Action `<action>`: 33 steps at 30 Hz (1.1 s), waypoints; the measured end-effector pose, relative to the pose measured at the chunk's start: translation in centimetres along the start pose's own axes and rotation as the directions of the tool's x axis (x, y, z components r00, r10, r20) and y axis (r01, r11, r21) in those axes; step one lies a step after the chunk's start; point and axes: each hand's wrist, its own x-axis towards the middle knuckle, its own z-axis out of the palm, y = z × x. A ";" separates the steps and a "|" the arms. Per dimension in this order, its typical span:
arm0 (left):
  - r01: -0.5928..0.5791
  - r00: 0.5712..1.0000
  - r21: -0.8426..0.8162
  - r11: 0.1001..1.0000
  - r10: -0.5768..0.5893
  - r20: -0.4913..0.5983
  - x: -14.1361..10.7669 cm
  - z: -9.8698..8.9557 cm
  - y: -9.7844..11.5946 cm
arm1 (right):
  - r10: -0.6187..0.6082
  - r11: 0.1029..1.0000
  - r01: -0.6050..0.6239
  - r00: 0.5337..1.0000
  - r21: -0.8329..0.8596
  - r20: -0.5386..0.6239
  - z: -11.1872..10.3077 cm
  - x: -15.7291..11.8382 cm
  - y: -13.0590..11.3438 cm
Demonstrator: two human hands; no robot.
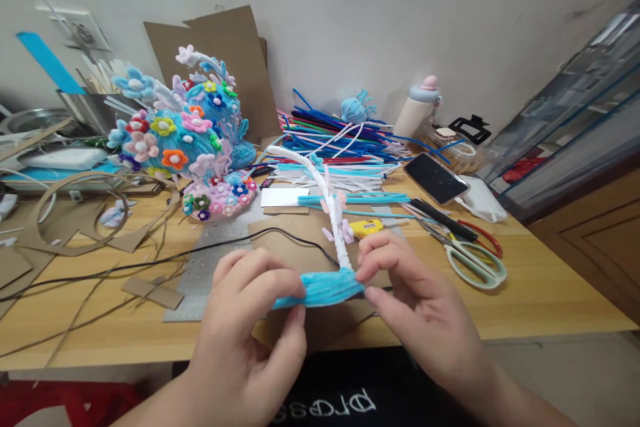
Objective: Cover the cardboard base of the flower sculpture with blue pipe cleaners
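Between my hands, above the table's front edge, is a light-blue fuzzy pipe-cleaner piece (330,287), seen nearly edge-on. My left hand (250,313) pinches its left end between thumb and fingers. At the right end, my right hand (410,300) holds the rim between thumb and index finger. A white-wrapped stem (331,210) rises from the piece and bends to the left at the top. Small pink, lilac and blue fuzzy flowers sit along this stem. Behind it lies a yellow glue gun (366,227), partly hidden.
A blue sculpture covered in colourful flowers (180,140) stands at the back left. Pipe cleaners (335,137) are piled against the wall. Scissors (475,263), a phone (436,178) and a bottle (417,107) are on the right. A black cable (200,247) crosses the table past cardboard scraps (153,291).
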 end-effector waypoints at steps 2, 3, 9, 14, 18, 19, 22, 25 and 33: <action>0.005 1.000 -0.003 1.000 -0.005 0.006 0.0 0.0 0.0 | 0.002 0.999 -0.002 1.000 -0.050 0.017 0.2 0.1 -0.1; 0.005 1.000 -0.005 1.000 -0.005 0.010 0.0 -0.1 0.0 | 0.013 0.997 -0.010 0.999 -0.081 0.035 0.4 0.2 -0.2; 0.016 1.000 0.003 1.000 -0.016 0.019 0.0 -0.1 0.2 | 0.083 0.981 -0.070 0.994 -0.181 0.068 0.8 0.7 -1.0; 0.014 1.000 0.007 1.000 -0.015 0.020 -0.1 -0.1 0.1 | 0.144 0.977 -0.128 0.986 -0.170 0.082 0.7 1.0 -1.4; 0.013 1.000 0.016 1.000 -0.013 0.012 -0.1 0.0 0.1 | 0.141 0.980 -0.124 0.984 -0.155 0.108 0.7 1.0 -1.6; 0.013 1.000 0.019 1.000 -0.013 0.016 -0.1 0.0 0.2 | 0.141 0.980 -0.123 0.984 -0.154 0.111 0.8 1.0 -1.6; 0.016 1.000 0.025 1.000 -0.016 0.025 0.0 0.0 0.2 | 0.145 0.978 -0.127 0.985 -0.168 0.097 1.1 1.0 -1.6; 0.015 1.000 0.026 1.000 -0.015 0.026 0.2 0.1 0.2 | 0.128 0.976 -0.111 0.988 -0.186 0.087 1.3 0.9 -1.5; 0.032 0.999 -0.015 0.999 -0.032 0.020 0.0 -0.1 0.5 | -0.146 0.933 0.149 0.989 -0.327 0.035 1.9 0.4 -1.8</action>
